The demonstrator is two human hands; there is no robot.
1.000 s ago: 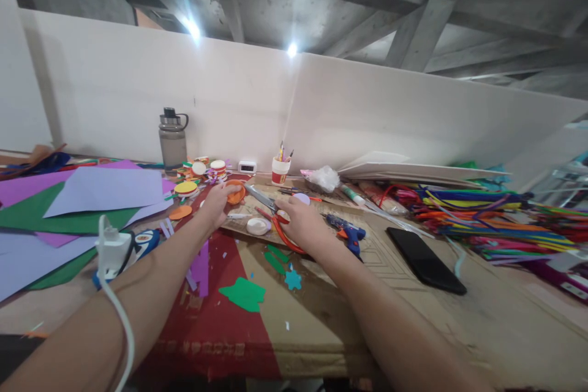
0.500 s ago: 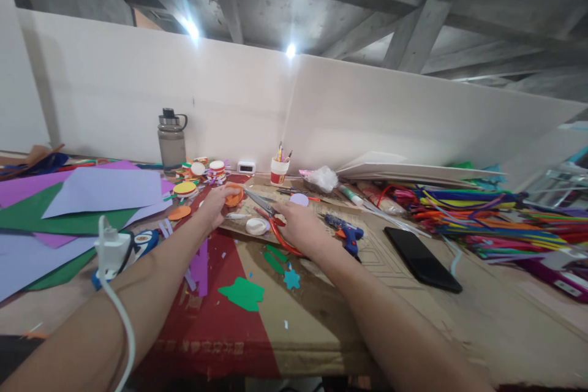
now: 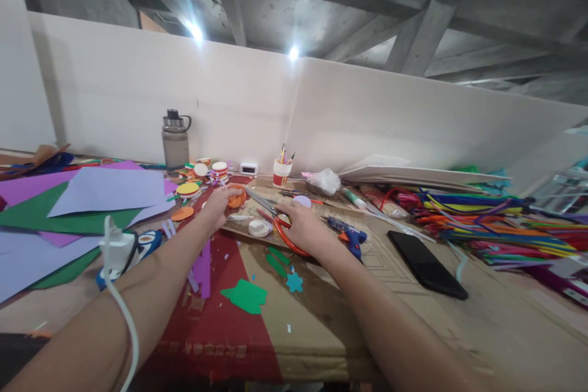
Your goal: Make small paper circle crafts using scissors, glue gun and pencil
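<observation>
Pinched in my left hand (image 3: pixel 218 207) is a small orange paper piece (image 3: pixel 237 197), with a curled strip at its upper edge. My right hand (image 3: pixel 301 226) is closed around red-handled scissors (image 3: pixel 263 201), whose blades point left and touch or nearly touch the orange piece. Just below the blades lies a round white lid-like thing (image 3: pixel 260 228). Nearer me on the cardboard are green paper scraps (image 3: pixel 245 296) and a blue paper flower (image 3: pixel 294 282). A lilac paper disc (image 3: pixel 302 201) lies behind my right hand.
A blue glue gun (image 3: pixel 351 237) and a black phone (image 3: pixel 427 264) lie to the right, with bundled colourful pipe cleaners (image 3: pixel 487 220) beyond. On the left are paper sheets (image 3: pixel 108 190) and a white plug with its cable (image 3: pixel 118 251). A water bottle (image 3: pixel 175 144) stands behind.
The whole view has shifted slightly, so things sit a little further right and lower. Both hands keep their hold on the orange paper and the scissors.
</observation>
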